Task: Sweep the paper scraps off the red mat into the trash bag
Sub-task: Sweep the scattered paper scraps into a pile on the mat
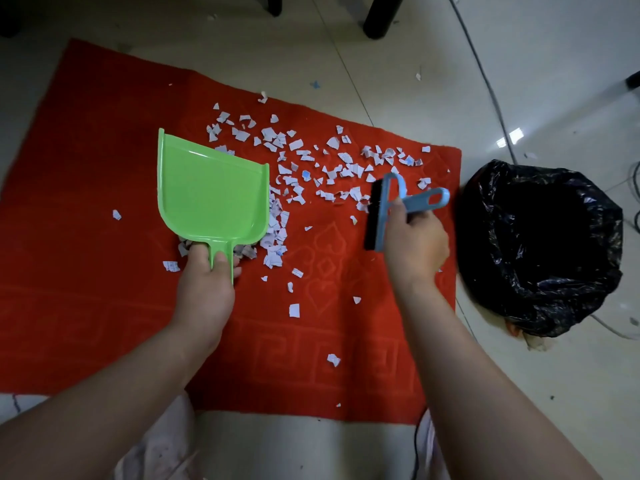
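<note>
While the left hand grips the handle of the green dustpan and the right hand is curled round the blue hand brush, most paper scraps lie on the red mat between and beyond the two hands; a denser heap sits just right of the pan's edge, and some scraps appear to lie under the pan, close to the left fingers. A quick stroke could flick the light scraps past the pan or onto the floor; scraps under the pan may stay behind; tipping the pan too soon on the way to the bag could spill them. The pan's tray shows no scraps; the black trash bag, beside the right hand, gapes open, its inside too dark to read.
</note>
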Demonstrator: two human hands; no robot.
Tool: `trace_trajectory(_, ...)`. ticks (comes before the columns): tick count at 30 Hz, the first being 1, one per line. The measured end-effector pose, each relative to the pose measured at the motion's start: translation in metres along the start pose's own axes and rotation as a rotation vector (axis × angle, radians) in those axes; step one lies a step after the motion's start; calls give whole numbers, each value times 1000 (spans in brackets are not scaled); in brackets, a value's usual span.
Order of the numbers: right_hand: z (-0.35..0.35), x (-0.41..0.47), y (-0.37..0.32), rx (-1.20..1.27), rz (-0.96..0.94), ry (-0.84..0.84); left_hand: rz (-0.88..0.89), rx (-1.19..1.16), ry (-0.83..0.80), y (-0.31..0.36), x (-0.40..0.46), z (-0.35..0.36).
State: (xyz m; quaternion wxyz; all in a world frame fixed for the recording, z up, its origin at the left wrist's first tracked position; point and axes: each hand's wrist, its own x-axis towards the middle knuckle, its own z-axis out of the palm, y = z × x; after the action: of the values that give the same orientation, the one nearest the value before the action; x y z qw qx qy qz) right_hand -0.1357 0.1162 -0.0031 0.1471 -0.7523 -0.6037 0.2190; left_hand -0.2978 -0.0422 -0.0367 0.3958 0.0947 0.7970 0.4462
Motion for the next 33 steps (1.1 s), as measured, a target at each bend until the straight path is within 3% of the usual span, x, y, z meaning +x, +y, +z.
trace_trajectory(6, -26, 36, 31, -18, 93, 35, -7, 23, -82, 6, -6, 17)
trace_trajectory(14, -41, 66, 49, -250, 126, 73, 14, 119, -182, 12, -15, 36)
trace_trajectory(22, -15, 65, 35, -186, 29, -74, -1, 130, -188, 10, -16, 44)
trace_trajectory(29, -37, 69, 41, -182, 38, 81, 4, 125, -203, 11, -18, 43)
trace_trajectory(33, -27, 71, 38, -224, 58, 27, 5, 120, -198, 12, -19, 44)
